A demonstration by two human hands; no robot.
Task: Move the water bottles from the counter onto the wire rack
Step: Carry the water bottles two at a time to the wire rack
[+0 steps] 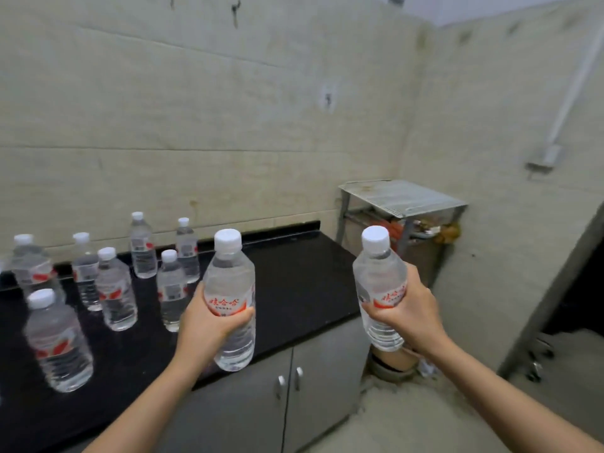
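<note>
While 7 spare bottles (116, 289) stand on the black bench (294, 282) at the left, the left hand (209, 322) is wrapped around the left bottle (230, 282) and the right hand (408, 315) around the right bottle (379, 273), both up in the air. The wire rack (402, 199) stands at the far right, well apart. A bottle could tip there if its bottom lands crooked on the wires. Each held bottle stands tall, cap up.

Red "娃哈哈" label on left-held bottle (230, 279), partly readable on right-held bottle (379, 276)
</note>
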